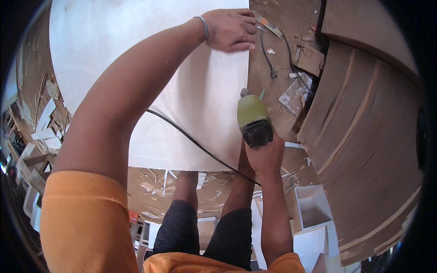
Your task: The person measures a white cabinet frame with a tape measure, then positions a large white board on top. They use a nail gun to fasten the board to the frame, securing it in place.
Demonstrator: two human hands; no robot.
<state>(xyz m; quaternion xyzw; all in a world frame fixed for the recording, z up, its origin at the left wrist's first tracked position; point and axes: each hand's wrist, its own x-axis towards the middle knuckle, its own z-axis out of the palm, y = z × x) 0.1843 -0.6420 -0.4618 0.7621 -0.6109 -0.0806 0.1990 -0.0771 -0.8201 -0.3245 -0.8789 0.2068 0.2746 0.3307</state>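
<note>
My left arm reaches across a large pale board (104, 36), and my left hand (231, 30) lies on it with the fingers stretched to its right edge. A woven bracelet (203, 28) circles that wrist. In my right hand (266, 157) is a green-and-black power drill (252, 111), its front pointing away from me beside the board's right edge. The drill's grip and trigger are hidden under its body. A black cord (191, 139) runs across the board toward my right forearm.
Brown sheets (359, 113) with lighter strips stand at the right. On the littered floor are a cable with a plug (273, 73), a wood offcut (309, 59) and scraps. White box-like pieces (314, 207) sit at the lower right, more offcuts (45, 120) at the left. My legs are beneath the board's near edge.
</note>
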